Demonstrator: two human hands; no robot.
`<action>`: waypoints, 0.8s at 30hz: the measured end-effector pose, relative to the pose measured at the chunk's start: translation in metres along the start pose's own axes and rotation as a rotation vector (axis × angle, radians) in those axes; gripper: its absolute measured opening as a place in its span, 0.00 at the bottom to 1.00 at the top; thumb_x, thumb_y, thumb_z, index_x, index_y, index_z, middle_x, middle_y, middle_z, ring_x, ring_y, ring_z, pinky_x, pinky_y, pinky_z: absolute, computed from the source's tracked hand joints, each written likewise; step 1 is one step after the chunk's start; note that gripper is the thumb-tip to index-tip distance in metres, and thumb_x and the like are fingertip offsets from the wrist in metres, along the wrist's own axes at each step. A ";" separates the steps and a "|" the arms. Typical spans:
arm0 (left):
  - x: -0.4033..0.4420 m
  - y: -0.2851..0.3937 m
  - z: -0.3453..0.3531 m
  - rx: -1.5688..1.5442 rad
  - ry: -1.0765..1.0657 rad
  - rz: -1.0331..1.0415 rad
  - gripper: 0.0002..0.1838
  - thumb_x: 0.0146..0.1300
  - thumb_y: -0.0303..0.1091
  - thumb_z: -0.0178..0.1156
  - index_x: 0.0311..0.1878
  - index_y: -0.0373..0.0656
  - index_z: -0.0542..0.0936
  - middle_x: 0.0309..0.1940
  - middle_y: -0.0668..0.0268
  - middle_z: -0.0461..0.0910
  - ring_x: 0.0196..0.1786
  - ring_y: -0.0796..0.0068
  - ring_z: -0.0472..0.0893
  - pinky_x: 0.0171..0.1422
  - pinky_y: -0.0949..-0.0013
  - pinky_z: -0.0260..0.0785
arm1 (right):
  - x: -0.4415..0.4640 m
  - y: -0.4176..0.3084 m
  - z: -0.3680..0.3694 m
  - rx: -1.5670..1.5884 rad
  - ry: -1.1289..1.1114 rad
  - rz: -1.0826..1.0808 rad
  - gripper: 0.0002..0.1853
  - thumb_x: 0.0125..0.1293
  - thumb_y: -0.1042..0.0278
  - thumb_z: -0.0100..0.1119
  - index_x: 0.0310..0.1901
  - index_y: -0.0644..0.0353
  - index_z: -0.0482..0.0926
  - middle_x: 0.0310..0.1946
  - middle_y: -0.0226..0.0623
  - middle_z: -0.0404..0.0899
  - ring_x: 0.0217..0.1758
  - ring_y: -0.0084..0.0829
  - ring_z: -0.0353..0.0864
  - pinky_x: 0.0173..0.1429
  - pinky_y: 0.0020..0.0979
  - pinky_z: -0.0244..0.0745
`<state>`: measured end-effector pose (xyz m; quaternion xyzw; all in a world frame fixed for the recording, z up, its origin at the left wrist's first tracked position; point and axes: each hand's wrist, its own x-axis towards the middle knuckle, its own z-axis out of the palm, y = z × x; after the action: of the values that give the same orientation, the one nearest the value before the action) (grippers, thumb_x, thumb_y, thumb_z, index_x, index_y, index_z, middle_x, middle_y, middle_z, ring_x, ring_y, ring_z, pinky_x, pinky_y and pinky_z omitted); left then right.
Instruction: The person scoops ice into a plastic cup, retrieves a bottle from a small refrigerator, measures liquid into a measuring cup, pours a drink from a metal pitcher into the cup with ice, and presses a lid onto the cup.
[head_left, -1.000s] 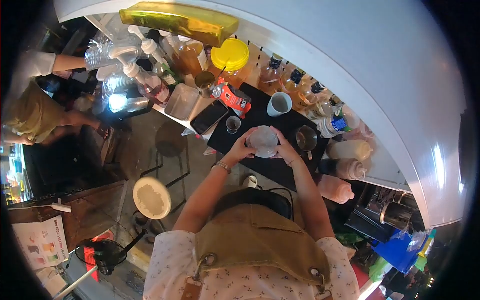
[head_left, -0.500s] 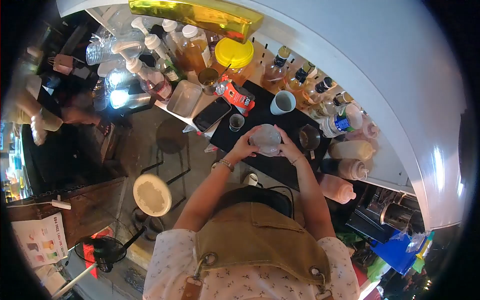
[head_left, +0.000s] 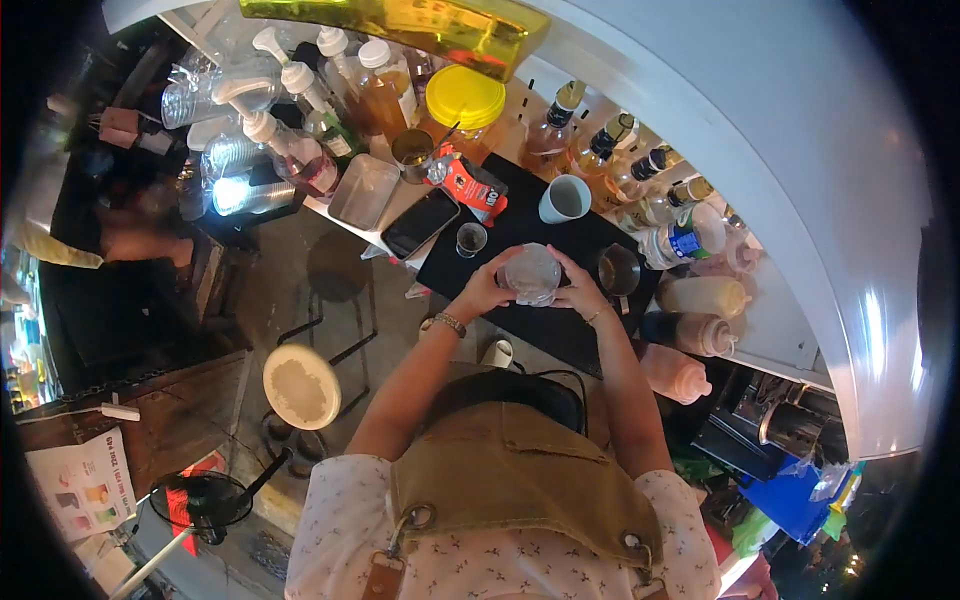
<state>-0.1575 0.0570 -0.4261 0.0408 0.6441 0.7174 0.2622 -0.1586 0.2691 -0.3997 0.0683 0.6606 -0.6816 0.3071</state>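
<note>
Between my two hands is a clear plastic cup [head_left: 533, 273], seen from above over the black mat [head_left: 510, 325]. My left hand [head_left: 487, 284] wraps its left side, with a watch on that wrist. Fingers of my right hand [head_left: 582, 290] curl round the opposite side. What is inside the cup I cannot make out. Just beyond my left hand stands a small measuring glass [head_left: 471, 239]. A glass jug [head_left: 618, 271] is right of my right hand, and a pale blue cup [head_left: 564, 200] stands farther back.
A red pouch [head_left: 470, 188], a phone [head_left: 421, 224] and a metal tray [head_left: 363, 192] lie to the left. Pump bottles and a yellow-lidded jar [head_left: 465, 97] line the back. Several bottles and squeeze bottles [head_left: 705, 297] edge the right. A stool [head_left: 301, 387] stands on the floor.
Both hands still hold the cup, which has shifted and tilted very slightly. At the far left, the other person's arm and leg have moved.
</note>
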 end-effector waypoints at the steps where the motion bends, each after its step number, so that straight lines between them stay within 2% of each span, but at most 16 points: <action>1: 0.000 0.001 0.000 0.002 0.001 0.034 0.42 0.39 0.18 0.61 0.63 0.54 0.63 0.48 0.66 0.73 0.34 0.80 0.75 0.27 0.77 0.73 | -0.001 -0.002 -0.001 -0.029 -0.009 0.011 0.45 0.45 0.88 0.53 0.65 0.37 0.57 0.65 0.34 0.54 0.56 0.35 0.68 0.44 0.34 0.79; 5: 0.001 -0.005 -0.013 -0.100 -0.115 0.045 0.38 0.46 0.23 0.60 0.63 0.56 0.63 0.56 0.68 0.68 0.37 0.80 0.75 0.30 0.77 0.74 | 0.005 -0.001 -0.009 -0.076 0.011 0.094 0.42 0.48 0.84 0.51 0.65 0.34 0.56 0.65 0.34 0.55 0.54 0.35 0.70 0.45 0.35 0.79; 7: 0.001 -0.005 -0.018 -0.301 -0.153 -0.177 0.31 0.55 0.32 0.57 0.64 0.58 0.63 0.62 0.71 0.60 0.42 0.79 0.74 0.34 0.76 0.74 | 0.005 -0.002 -0.009 -0.137 -0.010 0.071 0.40 0.50 0.81 0.49 0.65 0.33 0.56 0.64 0.34 0.56 0.52 0.34 0.72 0.46 0.35 0.78; 8: 0.001 -0.006 -0.018 -0.303 -0.154 -0.178 0.31 0.55 0.32 0.57 0.64 0.58 0.63 0.62 0.71 0.60 0.42 0.79 0.74 0.34 0.76 0.74 | 0.005 -0.002 -0.010 -0.137 -0.008 0.072 0.40 0.50 0.81 0.49 0.65 0.33 0.56 0.64 0.34 0.56 0.52 0.34 0.72 0.46 0.35 0.78; 10: -0.003 0.002 -0.016 -0.237 -0.119 -0.122 0.26 0.61 0.38 0.51 0.64 0.59 0.62 0.61 0.73 0.61 0.45 0.80 0.72 0.37 0.75 0.74 | 0.003 -0.007 -0.008 -0.185 -0.022 0.032 0.41 0.50 0.82 0.49 0.65 0.32 0.55 0.64 0.35 0.58 0.50 0.33 0.73 0.45 0.33 0.78; 14: -0.002 -0.008 -0.018 -0.242 -0.114 -0.071 0.27 0.60 0.34 0.52 0.65 0.57 0.62 0.57 0.72 0.66 0.46 0.83 0.72 0.38 0.77 0.74 | 0.001 -0.010 -0.005 -0.270 -0.018 0.022 0.41 0.51 0.82 0.47 0.66 0.32 0.54 0.64 0.34 0.57 0.50 0.32 0.73 0.45 0.32 0.79; 16: -0.001 -0.010 -0.020 -0.248 -0.129 -0.069 0.29 0.59 0.34 0.56 0.65 0.57 0.62 0.58 0.72 0.66 0.44 0.83 0.72 0.37 0.78 0.73 | -0.002 -0.015 -0.002 -0.357 0.013 0.050 0.40 0.52 0.82 0.51 0.66 0.38 0.53 0.65 0.36 0.56 0.53 0.32 0.72 0.45 0.30 0.78; 17: -0.002 -0.012 -0.021 -0.249 -0.126 -0.063 0.29 0.59 0.34 0.56 0.65 0.57 0.62 0.58 0.72 0.66 0.44 0.83 0.72 0.37 0.78 0.73 | -0.001 -0.013 -0.004 -0.363 0.010 0.046 0.40 0.52 0.82 0.51 0.66 0.38 0.53 0.65 0.36 0.56 0.53 0.32 0.72 0.45 0.30 0.78; 19: -0.005 -0.006 -0.025 -0.042 -0.189 -0.026 0.33 0.56 0.32 0.60 0.65 0.55 0.61 0.58 0.71 0.65 0.44 0.83 0.71 0.33 0.79 0.71 | 0.002 -0.014 -0.011 -0.672 -0.093 -0.197 0.44 0.51 0.79 0.59 0.67 0.40 0.49 0.66 0.39 0.54 0.60 0.31 0.65 0.50 0.29 0.74; 23: -0.008 -0.006 -0.018 0.102 -0.132 0.047 0.37 0.52 0.31 0.64 0.65 0.54 0.61 0.58 0.66 0.65 0.42 0.82 0.71 0.34 0.77 0.70 | 0.002 -0.024 -0.014 -0.750 -0.126 -0.121 0.45 0.48 0.77 0.62 0.67 0.48 0.50 0.64 0.42 0.58 0.62 0.36 0.64 0.54 0.29 0.71; 24: -0.008 -0.008 -0.020 0.270 -0.084 0.153 0.39 0.48 0.36 0.66 0.65 0.54 0.61 0.55 0.63 0.66 0.44 0.76 0.72 0.40 0.72 0.70 | 0.001 -0.023 -0.015 -0.820 -0.131 -0.163 0.47 0.46 0.76 0.64 0.67 0.48 0.49 0.64 0.43 0.57 0.63 0.38 0.62 0.58 0.32 0.67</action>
<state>-0.1560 0.0355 -0.4350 0.1547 0.7183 0.6397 0.2256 -0.1759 0.2810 -0.3819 -0.1556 0.8595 -0.3872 0.2950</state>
